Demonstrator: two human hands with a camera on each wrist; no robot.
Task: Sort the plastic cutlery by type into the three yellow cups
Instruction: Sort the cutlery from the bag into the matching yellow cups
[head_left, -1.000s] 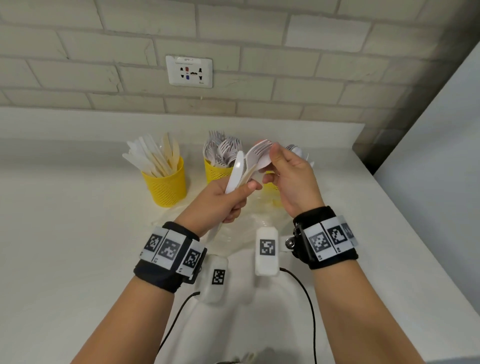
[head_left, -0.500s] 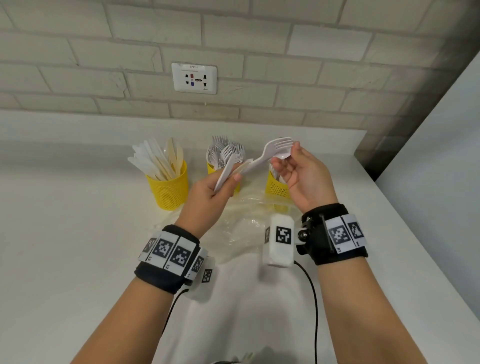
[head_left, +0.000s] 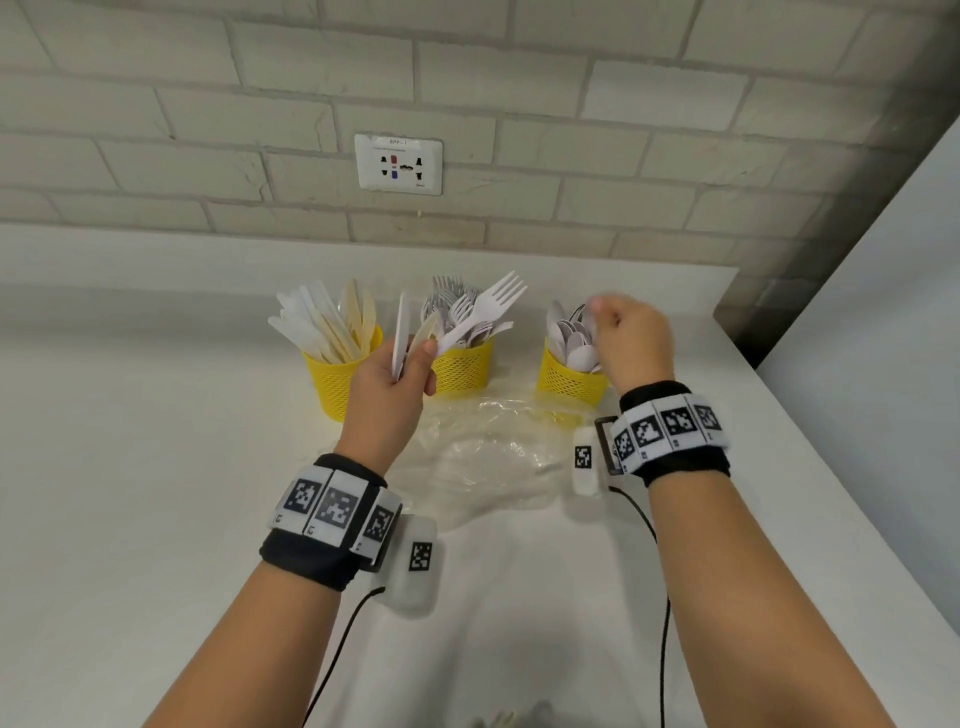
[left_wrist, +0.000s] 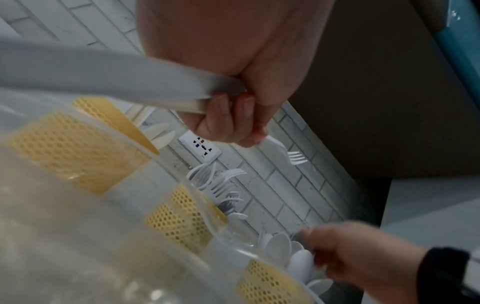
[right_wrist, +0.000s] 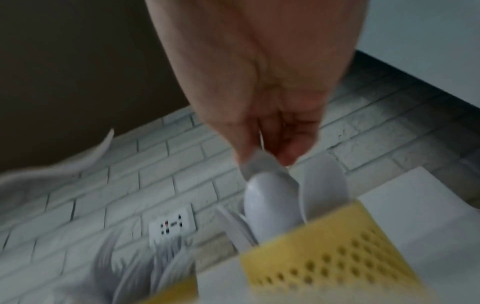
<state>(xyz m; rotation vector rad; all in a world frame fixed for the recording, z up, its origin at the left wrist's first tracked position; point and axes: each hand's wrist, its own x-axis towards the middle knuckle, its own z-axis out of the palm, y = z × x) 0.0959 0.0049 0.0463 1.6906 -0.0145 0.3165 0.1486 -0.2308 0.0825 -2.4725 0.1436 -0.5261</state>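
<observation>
Three yellow mesh cups stand in a row by the wall: the left cup holds knives, the middle cup forks, the right cup spoons. My left hand hovers between the left and middle cups and grips a white fork, a white knife and a beige piece together. In the left wrist view the fork sticks out past the fingers. My right hand is over the spoon cup. Its fingertips pinch a white spoon that stands in the cup.
A crumpled clear plastic bag lies on the white counter just in front of the cups. A wall socket sits in the brick wall behind. The counter's edge runs along the right. Black cables trail from both wrists.
My right hand left the bundle in my left hand and moved right to the spoon cup with a spoon. My left hand rose slightly toward the cups, still holding the fork and knife.
</observation>
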